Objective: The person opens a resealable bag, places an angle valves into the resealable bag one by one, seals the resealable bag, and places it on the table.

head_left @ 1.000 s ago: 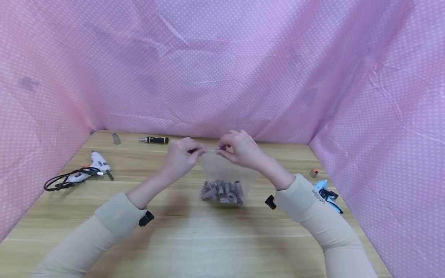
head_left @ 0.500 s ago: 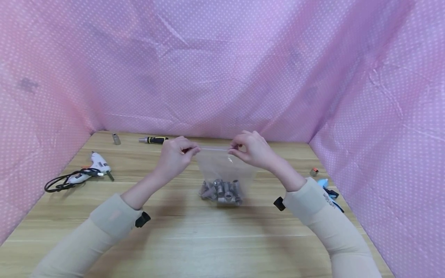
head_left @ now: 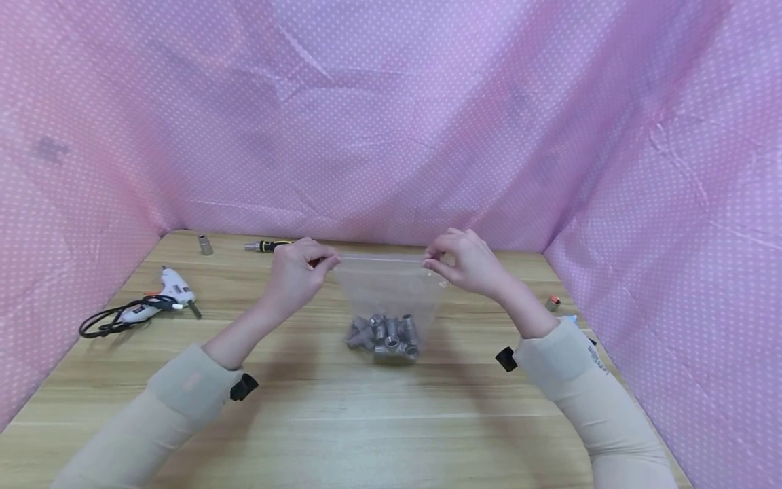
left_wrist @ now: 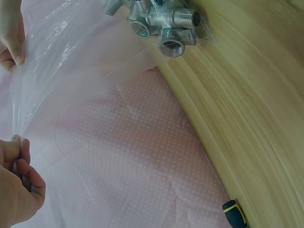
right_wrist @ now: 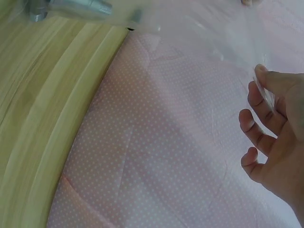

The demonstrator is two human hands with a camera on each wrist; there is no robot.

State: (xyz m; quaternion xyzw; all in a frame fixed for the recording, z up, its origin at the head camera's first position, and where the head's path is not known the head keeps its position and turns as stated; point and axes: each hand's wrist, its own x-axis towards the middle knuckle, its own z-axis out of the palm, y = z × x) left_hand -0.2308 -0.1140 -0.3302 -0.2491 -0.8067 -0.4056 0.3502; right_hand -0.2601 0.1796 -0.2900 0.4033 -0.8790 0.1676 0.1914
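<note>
A clear zip bag hangs between my two hands, its top edge stretched straight. Several grey metal pipe fittings lie in its bottom; threaded ends show in the left wrist view on the fittings. My left hand pinches the top left corner between thumb and forefinger. At the other end, my right hand pinches the top edge near the right corner. In the right wrist view the right hand's other fingers curl loosely, apart from the plastic.
At the left lies a white glue gun with a black cable. A metal fitting and a black-yellow screwdriver are at the back. On the right, an orange-topped fitting sits near a blue tool, mostly behind my sleeve. Pink dotted cloth surrounds the table.
My hands have moved apart along the bag's top edge, the right one to the right and the left one to the left. The bag's top now spans wider, and its bottom has shifted slightly left.
</note>
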